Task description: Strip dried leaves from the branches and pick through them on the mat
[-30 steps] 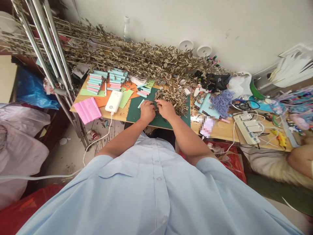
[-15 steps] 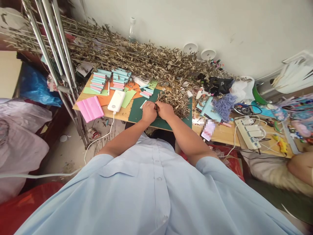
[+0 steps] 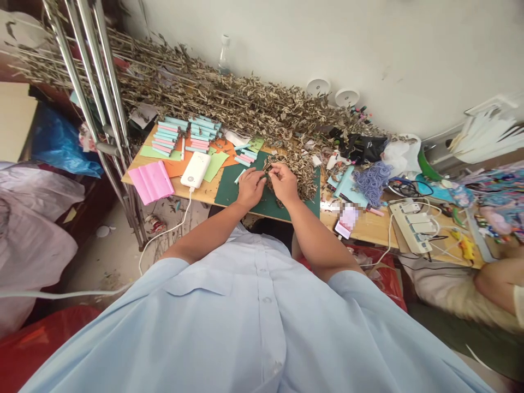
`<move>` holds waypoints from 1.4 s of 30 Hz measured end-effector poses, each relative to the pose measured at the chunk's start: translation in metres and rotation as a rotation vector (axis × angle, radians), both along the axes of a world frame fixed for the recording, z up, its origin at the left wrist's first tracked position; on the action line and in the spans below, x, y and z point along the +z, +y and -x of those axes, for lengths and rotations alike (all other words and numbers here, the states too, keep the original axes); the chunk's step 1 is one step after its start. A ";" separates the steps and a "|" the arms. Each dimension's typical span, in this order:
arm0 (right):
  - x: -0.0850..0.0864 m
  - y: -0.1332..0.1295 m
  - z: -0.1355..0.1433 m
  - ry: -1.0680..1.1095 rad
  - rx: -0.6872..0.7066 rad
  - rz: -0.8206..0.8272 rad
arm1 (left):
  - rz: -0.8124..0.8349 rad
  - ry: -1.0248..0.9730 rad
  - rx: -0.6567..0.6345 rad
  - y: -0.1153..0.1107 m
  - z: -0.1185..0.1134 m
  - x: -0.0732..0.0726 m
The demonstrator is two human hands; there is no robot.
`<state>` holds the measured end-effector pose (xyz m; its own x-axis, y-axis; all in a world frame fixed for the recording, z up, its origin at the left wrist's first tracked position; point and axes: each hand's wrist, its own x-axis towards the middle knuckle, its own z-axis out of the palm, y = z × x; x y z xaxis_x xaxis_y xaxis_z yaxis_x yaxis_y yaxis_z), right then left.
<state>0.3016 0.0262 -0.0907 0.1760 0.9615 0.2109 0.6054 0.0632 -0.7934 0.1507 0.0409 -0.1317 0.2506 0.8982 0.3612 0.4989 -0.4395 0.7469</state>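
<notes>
My left hand (image 3: 250,188) is over the green cutting mat (image 3: 229,191), its fingers stretched out to the right and the thumb apart. A light blue paper roll (image 3: 239,176) lies by its fingers, partly hidden by the hand. Close beside it, my right hand (image 3: 284,183) is closed in a pinch at the left edge of a heap of crumbled dried leaves (image 3: 303,174). Bits of leaf seem to be between its fingertips, though they are too small to see well. Several blue and pink paper rolls (image 3: 245,156) lie at the mat's upper left.
Dried leafy stalks (image 3: 245,98) run along the wall. Stacked paper rolls (image 3: 166,136), a white power bank (image 3: 195,170) and pink paper (image 3: 151,182) are on the left. Purple yarn (image 3: 371,179), a phone (image 3: 347,222) and a power strip (image 3: 411,224) lie right. Metal poles (image 3: 88,82) stand left.
My hands, pressed together over the mat before, have come slightly apart. The right hand has moved up to the leaf heap, and the left hand's fingers have straightened.
</notes>
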 end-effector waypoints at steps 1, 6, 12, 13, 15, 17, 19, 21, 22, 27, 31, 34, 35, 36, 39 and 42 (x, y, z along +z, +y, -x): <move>-0.002 0.000 0.002 0.068 -0.001 0.010 | 0.007 -0.004 -0.012 0.000 0.001 0.001; -0.009 -0.001 0.013 0.244 0.026 0.038 | 0.025 -0.010 -0.047 0.001 0.001 0.001; -0.002 -0.005 0.016 0.331 -0.018 0.016 | 0.006 -0.030 -0.026 0.001 0.004 0.004; -0.001 -0.005 0.016 0.336 -0.025 0.019 | 0.004 -0.027 -0.030 0.000 0.004 0.005; 0.000 -0.006 0.015 0.333 -0.046 0.035 | 0.006 -0.017 -0.040 -0.001 0.005 0.006; -0.001 -0.007 0.014 0.325 -0.065 0.045 | 0.010 -0.003 -0.050 -0.002 0.005 0.007; -0.003 -0.008 0.014 0.329 -0.075 0.036 | 0.009 0.007 -0.057 -0.002 0.005 0.006; -0.006 -0.007 0.013 0.344 -0.082 0.034 | 0.002 0.011 -0.060 -0.002 0.005 0.006; -0.008 -0.007 0.013 0.354 -0.085 0.040 | 0.000 0.013 -0.061 -0.002 0.005 0.006; -0.008 -0.006 0.014 0.412 -0.083 0.085 | -0.004 0.028 -0.066 -0.002 0.005 0.006; -0.005 -0.007 0.015 0.418 -0.036 0.130 | -0.027 0.043 -0.076 -0.002 0.005 0.006; -0.006 -0.007 0.017 0.407 -0.039 0.159 | -0.050 0.054 -0.085 -0.002 0.005 0.005; -0.006 -0.007 0.017 0.399 -0.047 0.159 | -0.051 0.056 -0.092 -0.002 0.005 0.005; -0.007 -0.007 0.017 0.389 -0.055 0.153 | -0.049 0.057 -0.098 -0.001 0.005 0.005; -0.008 -0.008 0.017 0.356 -0.086 0.120 | -0.029 0.063 -0.104 -0.001 0.005 0.005; -0.008 -0.008 0.014 0.320 -0.150 0.100 | -0.020 0.057 -0.096 -0.001 0.005 0.005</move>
<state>0.2877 0.0183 -0.0985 0.3586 0.9331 0.0285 0.3222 -0.0951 -0.9419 0.1459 0.0403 -0.1266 0.3561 0.8616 0.3616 0.4954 -0.5022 0.7088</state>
